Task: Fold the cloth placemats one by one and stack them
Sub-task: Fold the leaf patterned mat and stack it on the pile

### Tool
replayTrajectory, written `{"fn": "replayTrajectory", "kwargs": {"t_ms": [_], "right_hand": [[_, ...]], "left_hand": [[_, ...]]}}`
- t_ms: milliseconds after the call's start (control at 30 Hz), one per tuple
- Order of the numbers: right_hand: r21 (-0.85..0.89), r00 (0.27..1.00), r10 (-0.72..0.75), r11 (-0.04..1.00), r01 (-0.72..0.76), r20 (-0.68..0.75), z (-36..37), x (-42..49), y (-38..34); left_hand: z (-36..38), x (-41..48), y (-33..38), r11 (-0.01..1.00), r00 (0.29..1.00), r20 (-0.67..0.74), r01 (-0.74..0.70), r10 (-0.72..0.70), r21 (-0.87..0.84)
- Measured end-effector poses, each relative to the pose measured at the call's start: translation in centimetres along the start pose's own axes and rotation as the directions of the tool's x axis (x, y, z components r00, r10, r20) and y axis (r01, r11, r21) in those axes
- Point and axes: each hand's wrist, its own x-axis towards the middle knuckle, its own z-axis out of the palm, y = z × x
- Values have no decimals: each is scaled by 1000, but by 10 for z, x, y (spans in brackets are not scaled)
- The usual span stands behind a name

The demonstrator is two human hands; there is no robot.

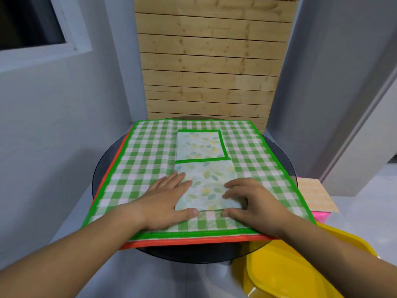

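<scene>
Folded leaf-print mat (206,186) is laid at 6 o'clock on the spread gingham mat (257,160). Its 9 o'clock edge is pressed flat by the left hand (163,196), fingers straight. Its 4 o'clock corner looks pinched by the right hand (247,201), fingers curled. A second folded mat (199,145) is set at 12 o'clock, touching it. Risks: the fold may spring open once pressure is lifted. Gingham mat and orange-edged mat (193,241) beneath may be dragged across the glass table (100,173), leaving the stack skewed.
</scene>
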Motion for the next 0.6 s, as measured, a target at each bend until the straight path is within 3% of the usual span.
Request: {"fn": "replayTrajectory", "kwargs": {"t_ms": [333, 467, 600], "right_hand": [[-130, 990, -142, 982, 138, -26, 0, 1, 1], [-119, 969, -227, 969, 215, -97, -1, 1, -3], [-20, 959, -198, 980, 198, -202, -3, 4, -7]], "left_hand": [[-2, -2, -4, 998, 1000, -6, -18, 18, -63], [-5, -3, -3, 996, 999, -32, -18, 15, -89], [-14, -10, 2, 995, 997, -78, -30, 23, -98]]}}
